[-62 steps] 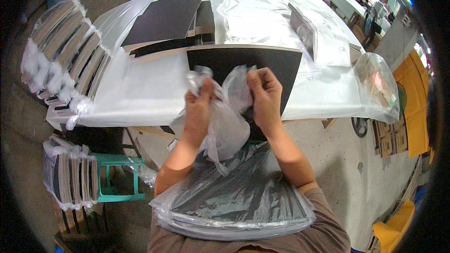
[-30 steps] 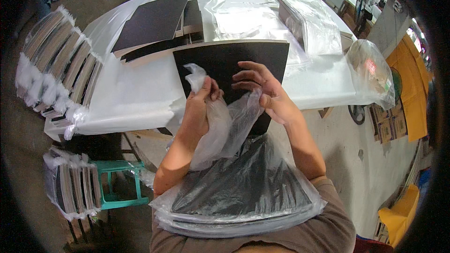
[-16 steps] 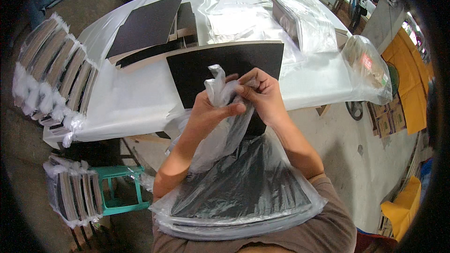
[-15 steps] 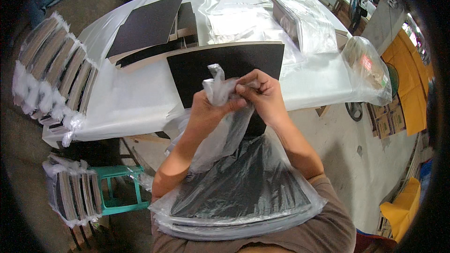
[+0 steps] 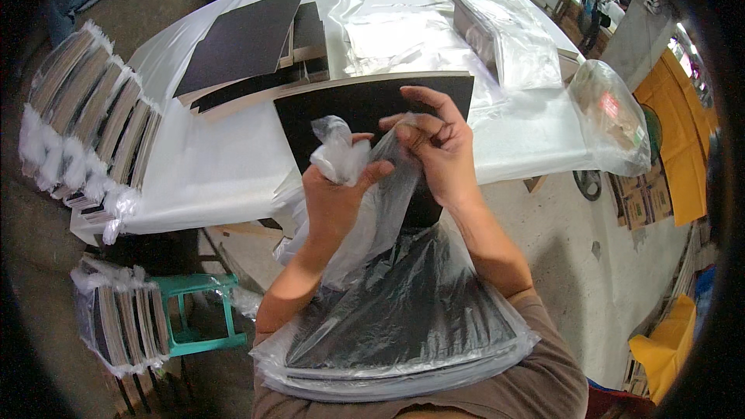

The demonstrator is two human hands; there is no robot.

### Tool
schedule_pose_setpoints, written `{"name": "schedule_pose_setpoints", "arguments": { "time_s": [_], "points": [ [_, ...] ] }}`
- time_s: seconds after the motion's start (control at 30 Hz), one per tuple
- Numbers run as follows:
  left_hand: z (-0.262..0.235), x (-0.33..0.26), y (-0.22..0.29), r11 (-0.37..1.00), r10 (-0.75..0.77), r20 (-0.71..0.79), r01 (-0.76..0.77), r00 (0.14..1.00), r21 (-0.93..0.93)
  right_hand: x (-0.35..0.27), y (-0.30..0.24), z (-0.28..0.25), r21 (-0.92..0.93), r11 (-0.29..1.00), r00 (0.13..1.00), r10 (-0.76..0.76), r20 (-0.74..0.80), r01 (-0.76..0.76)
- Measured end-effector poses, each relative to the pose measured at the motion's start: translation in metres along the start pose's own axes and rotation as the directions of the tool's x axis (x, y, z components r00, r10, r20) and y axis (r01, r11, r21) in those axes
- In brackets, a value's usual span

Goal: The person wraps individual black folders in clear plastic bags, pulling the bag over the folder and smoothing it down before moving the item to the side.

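Note:
A thin, clear plastic bag [image 5: 372, 221] hangs in front of me over a stack of black boards [image 5: 334, 98], which leans against the table's front edge. My left hand [image 5: 332, 202] is closed round bunched plastic, with a crumpled tuft sticking up above the thumb. Beside it, my right hand [image 5: 446, 151] pinches a stretched edge of the same bag between thumb and finger, its other fingers curled or raised. Against my body rests a pile of plastic-wrapped black boards [image 5: 403, 318], below both hands.
Loose black boards [image 5: 237, 50] lie on the plastic-covered table [image 5: 198, 174], with wrapped boards [image 5: 516, 46] at the back right. A bulging clear bag [image 5: 609, 120] sits at the right corner. Wrapped stacks [image 5: 85, 109] stand left; another bundle [image 5: 124, 322] rests by a green stool [image 5: 200, 283].
My hands have moved apart. The left has shifted left and down with the bunched plastic; the right has opened some fingers upward while stretching the bag's edge.

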State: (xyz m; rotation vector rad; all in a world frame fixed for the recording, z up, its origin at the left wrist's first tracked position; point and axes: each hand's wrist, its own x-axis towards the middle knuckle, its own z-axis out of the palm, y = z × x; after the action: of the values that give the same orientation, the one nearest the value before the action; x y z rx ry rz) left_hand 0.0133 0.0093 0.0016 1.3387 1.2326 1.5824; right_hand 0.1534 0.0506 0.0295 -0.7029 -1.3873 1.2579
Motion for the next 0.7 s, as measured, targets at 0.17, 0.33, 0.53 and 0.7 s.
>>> {"name": "schedule_pose_setpoints", "arguments": {
  "time_s": [0.17, 0.33, 0.53, 0.7],
  "points": [
    [-0.004, 0.001, 0.007, 0.920, -0.160, 0.255, 0.238, 0.954, -0.311, -0.002, 0.004, -0.003, -0.100, 0.993, 0.995, -0.049, 0.082, 0.057],
    [-0.001, 0.002, 0.004, 0.919, -0.234, 0.234, 0.294, 0.943, -0.263, -0.006, 0.011, -0.007, -0.375, 0.926, 0.996, 0.005, -0.087, -0.037],
    [-0.001, 0.002, 0.005, 0.869, -0.318, 0.092, 0.329, 0.944, -0.370, -0.002, 0.012, -0.004, 0.064, 0.998, 0.999, 0.004, 0.046, -0.007],
    [-0.004, 0.001, -0.001, 0.889, -0.249, 0.171, 0.295, 0.953, -0.350, -0.001, 0.011, 0.000, 0.035, 0.999, 1.000, 0.013, 0.026, -0.014]
  ]
}}
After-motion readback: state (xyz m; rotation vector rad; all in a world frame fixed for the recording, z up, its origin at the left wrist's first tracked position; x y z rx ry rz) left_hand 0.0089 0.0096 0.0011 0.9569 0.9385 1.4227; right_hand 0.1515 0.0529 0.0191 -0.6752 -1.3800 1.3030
